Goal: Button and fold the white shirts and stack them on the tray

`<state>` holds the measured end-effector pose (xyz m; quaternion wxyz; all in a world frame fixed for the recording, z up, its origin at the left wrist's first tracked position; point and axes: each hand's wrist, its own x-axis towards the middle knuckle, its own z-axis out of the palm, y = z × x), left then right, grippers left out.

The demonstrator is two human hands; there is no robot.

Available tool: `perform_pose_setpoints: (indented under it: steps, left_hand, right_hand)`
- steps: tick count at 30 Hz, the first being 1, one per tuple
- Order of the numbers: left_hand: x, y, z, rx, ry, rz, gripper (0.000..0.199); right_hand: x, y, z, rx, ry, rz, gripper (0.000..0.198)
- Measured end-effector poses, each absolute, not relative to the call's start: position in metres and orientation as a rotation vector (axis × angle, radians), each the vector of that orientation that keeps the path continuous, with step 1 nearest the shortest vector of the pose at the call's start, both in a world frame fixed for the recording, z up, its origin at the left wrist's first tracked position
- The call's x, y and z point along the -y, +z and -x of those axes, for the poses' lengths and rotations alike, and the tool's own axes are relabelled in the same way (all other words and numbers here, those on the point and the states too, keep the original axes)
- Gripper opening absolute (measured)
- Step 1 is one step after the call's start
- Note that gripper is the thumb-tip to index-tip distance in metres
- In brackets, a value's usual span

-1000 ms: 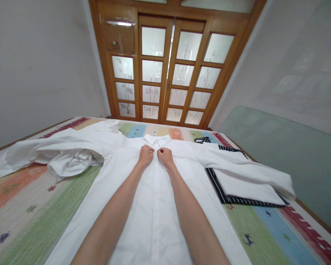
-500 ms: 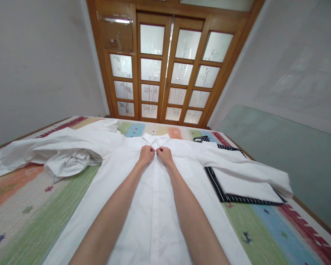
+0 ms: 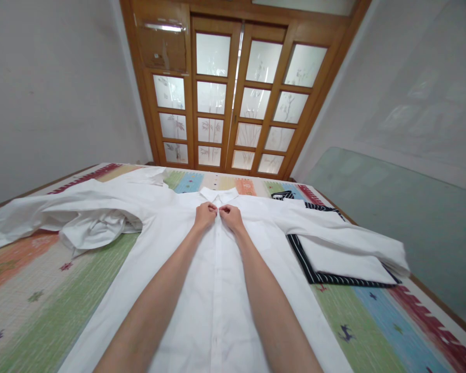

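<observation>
Below the collar (image 3: 226, 195), left hand (image 3: 205, 215) and right hand (image 3: 230, 216) stay pinched on the shirt placket (image 3: 216, 269); work there seems ongoing.

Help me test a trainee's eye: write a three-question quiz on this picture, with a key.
1. True or false: the left hand and right hand are on the sleeves of the white shirt.
2. Which pattern has the dark cloth: A dots, B stripes, C checks?
3. What stands straight ahead, beyond the collar?

Key: 1 false, both are at the front, below the collar; 2 B; 3 paned wooden doors.
</observation>
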<state>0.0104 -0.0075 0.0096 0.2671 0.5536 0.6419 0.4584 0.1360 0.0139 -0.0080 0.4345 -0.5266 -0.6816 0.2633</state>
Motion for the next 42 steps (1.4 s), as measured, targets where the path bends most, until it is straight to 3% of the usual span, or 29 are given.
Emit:
perform_pose_setpoints:
  steps: [5, 10, 16, 25, 42]
  left_hand:
    - [0.004, 0.011, -0.005, -1.612, 1.201, -1.163, 0.004]
    - [0.002, 0.009, -0.001, -1.663, 1.179, -1.26, 0.02]
    - [0.001, 0.008, -0.004, -1.655, 1.175, -1.287, 0.009]
    - [0.001, 0.001, -0.006, -1.682, 1.246, -1.351, 0.014]
    - [0.003, -0.005, -0.003, -1.844, 1.126, -1.928, 0.011]
  right_hand:
    - [-0.014, -0.009, -0.136, 1.68, 0.681, 1.296, 0.015]
    - [-0.014, -0.009, -0.135, 1.677, 0.712, 1.279, 0.016]
    - [-0.013, -0.009, -0.136, 1.694, 0.703, 1.28, 0.021]
    - [-0.009, -0.006, -0.136, 1.66, 0.65, 1.339, 0.012]
    - [-0.013, -0.008, -0.133, 1.806, 0.512, 1.468, 0.015]
